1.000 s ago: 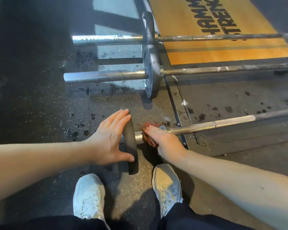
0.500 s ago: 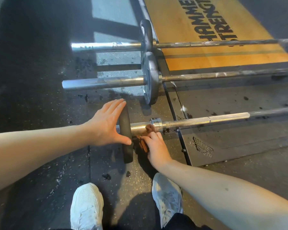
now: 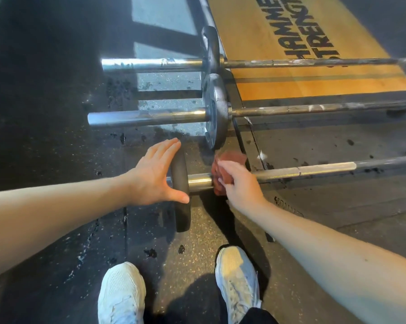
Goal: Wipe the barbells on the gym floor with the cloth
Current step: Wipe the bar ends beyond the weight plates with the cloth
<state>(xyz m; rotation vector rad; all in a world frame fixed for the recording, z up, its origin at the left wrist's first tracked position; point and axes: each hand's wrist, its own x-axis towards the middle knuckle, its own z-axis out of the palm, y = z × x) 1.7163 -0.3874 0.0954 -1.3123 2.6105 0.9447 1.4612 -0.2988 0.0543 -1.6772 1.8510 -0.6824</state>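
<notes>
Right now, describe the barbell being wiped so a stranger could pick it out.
Start at the orange platform, where three bars lie side by side. Take the barbell closest to the white shoes. Its neighbours carry grey plates; this one has a black plate with the left hand flat against it and the right hand holding a red cloth on its sleeve.

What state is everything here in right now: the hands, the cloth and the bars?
nearest barbell: lying on the floor.
black plate: upright on its sleeve.
cloth: bunched over that bar.
left hand: open, flat against the black plate.
right hand: gripping the cloth.
middle barbell: lying, grey plate loaded.
far barbell: lying, dark plate loaded.
</notes>
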